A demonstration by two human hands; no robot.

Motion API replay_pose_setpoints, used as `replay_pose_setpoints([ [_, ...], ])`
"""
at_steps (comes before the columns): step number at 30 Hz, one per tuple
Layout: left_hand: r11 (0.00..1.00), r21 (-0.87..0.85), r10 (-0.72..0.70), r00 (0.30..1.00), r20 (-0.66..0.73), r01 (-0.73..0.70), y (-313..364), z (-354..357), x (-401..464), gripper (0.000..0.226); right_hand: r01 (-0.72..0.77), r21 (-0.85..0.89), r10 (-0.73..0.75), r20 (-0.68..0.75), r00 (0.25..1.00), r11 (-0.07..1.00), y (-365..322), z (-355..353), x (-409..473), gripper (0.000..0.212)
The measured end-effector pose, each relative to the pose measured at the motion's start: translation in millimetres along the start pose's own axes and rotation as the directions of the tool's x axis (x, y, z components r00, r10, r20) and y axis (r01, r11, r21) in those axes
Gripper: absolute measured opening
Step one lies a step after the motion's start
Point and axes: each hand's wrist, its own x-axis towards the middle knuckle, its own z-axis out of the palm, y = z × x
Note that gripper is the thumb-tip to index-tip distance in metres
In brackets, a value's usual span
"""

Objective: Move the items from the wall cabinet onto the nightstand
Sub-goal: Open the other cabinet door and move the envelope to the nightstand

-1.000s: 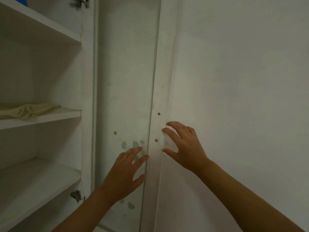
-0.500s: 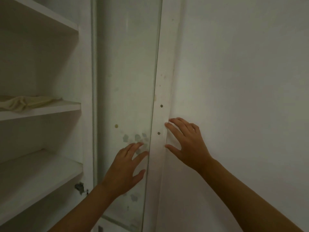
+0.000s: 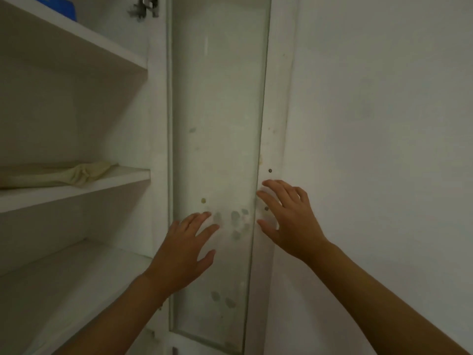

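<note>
The white wall cabinet [image 3: 146, 119] stands open on the left, showing three shelves. A crumpled pale yellow cloth [image 3: 76, 172] lies on the middle shelf. A blue item [image 3: 60, 5] shows at the top left edge on the upper shelf. The cabinet's glass door [image 3: 220, 124] is swung open against the wall. My left hand [image 3: 184, 252] lies flat with spread fingers on the glass pane. My right hand [image 3: 289, 221] has its straight fingers on the door's white outer frame. Neither hand holds anything.
A plain white wall [image 3: 384, 149] fills the right side. A metal hinge [image 3: 144, 7] sits at the top of the cabinet side. The lowest shelf [image 3: 64, 283] shows bare white board. Smudges mark the glass near my fingers.
The view has tilted up, so the hinge and the blue item show again. Both hands stay on the open door, the left now further onto the glass.
</note>
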Motion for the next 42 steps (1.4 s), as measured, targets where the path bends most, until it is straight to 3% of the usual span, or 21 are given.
replay_pose_setpoints([
  [11,0.982,0.080,-0.169,0.985,-0.033,0.171,-80,-93,-97,0.052,0.053,0.173,-0.057,0.021,0.998,0.984,-138,32,61,0.058],
  [21,0.948,0.155,-0.260,0.957,-0.129,0.278,-97,-180,-132,0.052,0.127,0.413,-0.132,-0.017,0.991,0.902,-238,48,154,0.069],
  [32,0.899,0.206,-0.352,0.917,-0.188,0.387,-112,-216,-151,0.054,0.224,0.643,-0.289,-0.006,0.957,0.732,-266,70,221,0.080],
  [42,0.854,0.277,-0.380,0.891,-0.247,0.441,-114,-209,-112,0.054,0.245,0.806,-0.416,0.000,0.910,0.538,-265,104,247,0.053],
])
